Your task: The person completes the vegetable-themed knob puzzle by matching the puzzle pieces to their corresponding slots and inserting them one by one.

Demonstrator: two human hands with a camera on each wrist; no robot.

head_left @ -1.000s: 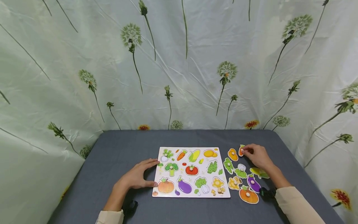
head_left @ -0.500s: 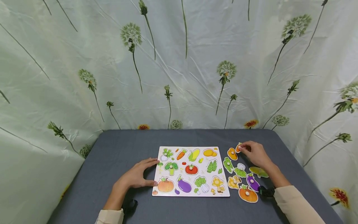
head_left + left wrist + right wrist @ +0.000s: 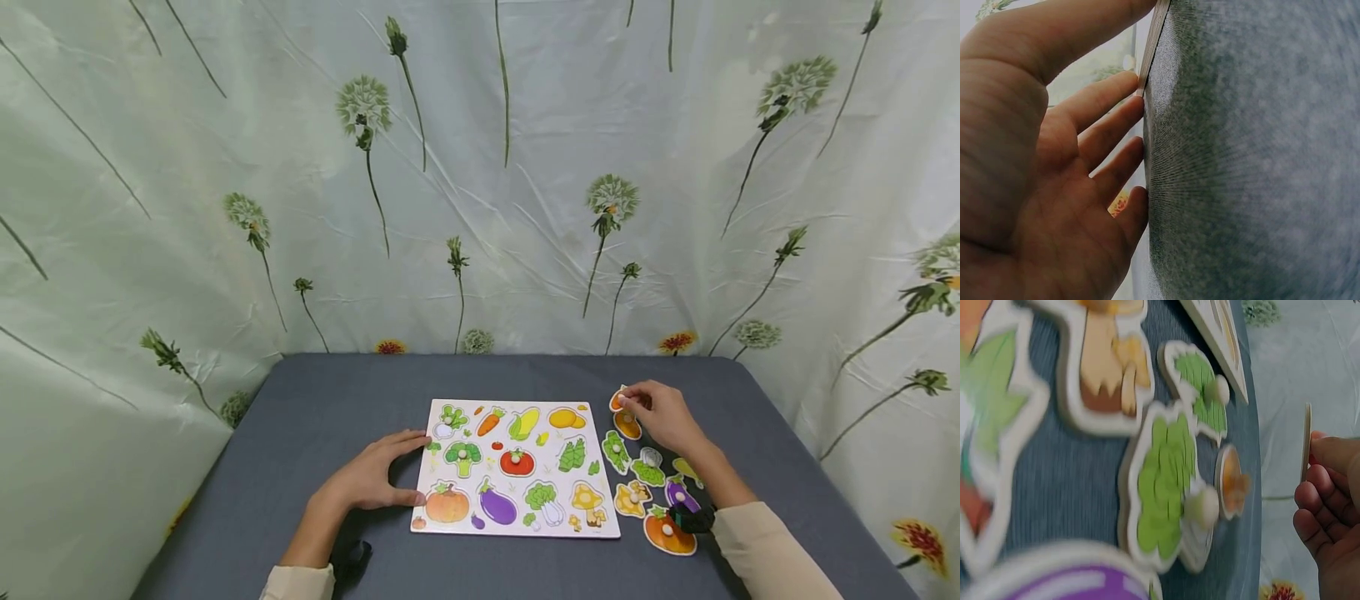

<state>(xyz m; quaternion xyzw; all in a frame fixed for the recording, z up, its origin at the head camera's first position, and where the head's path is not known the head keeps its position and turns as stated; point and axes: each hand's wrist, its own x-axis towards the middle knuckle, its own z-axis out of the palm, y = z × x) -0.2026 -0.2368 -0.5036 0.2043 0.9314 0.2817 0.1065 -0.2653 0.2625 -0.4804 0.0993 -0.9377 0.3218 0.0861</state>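
Note:
A white vegetable puzzle board (image 3: 480, 475) lies on the table. My left hand (image 3: 378, 472) rests at its left side, fingers extended and thumb and fingertips at the board's edge; the left wrist view shows the same left hand (image 3: 1079, 169) beside that edge. My right hand (image 3: 663, 414) pinches a carrot puzzle piece (image 3: 617, 400) beyond the board's right side. In the right wrist view this carrot piece (image 3: 1307, 444) is seen edge-on, raised above the table. Just below it in the head view is a potato piece (image 3: 627, 425), partly covered.
Right of the board lie several knobbed pieces: a green one (image 3: 616, 452), bok choy (image 3: 648, 468), mushroom (image 3: 632, 497), eggplant (image 3: 677, 492) and pumpkin (image 3: 670, 533). A corn piece (image 3: 687, 472) is partly behind the right forearm. A floral curtain (image 3: 525, 208) hangs behind the table.
My right hand has moved left with the carrot piece, from right of the potato piece to over its far end. The left hand stays at the board's edge. The head view has shifted slightly.

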